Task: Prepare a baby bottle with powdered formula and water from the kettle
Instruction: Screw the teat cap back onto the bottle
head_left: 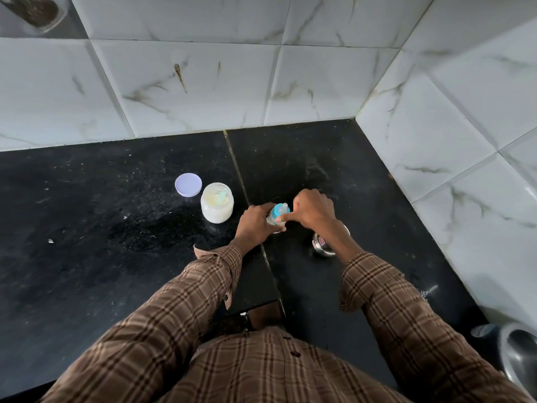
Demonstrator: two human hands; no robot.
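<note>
A small baby bottle (274,218) with a blue collar and clear teat (282,209) stands on the black countertop (116,242). My left hand (255,223) is wrapped around the bottle's body. My right hand (312,209) grips the blue collar from the right, thumb across its front. To the left stands an open jar of pale formula powder (217,202) with a scoop inside. Its lilac lid (188,184) lies flat just behind it. A shiny steel vessel (324,245) sits under my right wrist, mostly hidden.
White marble-look tiled walls (203,82) meet in a corner behind and to the right. A steel pot (520,353) shows at the lower right edge. A glass jar with dark contents (37,10) sits at the top left. White specks are scattered on the countertop.
</note>
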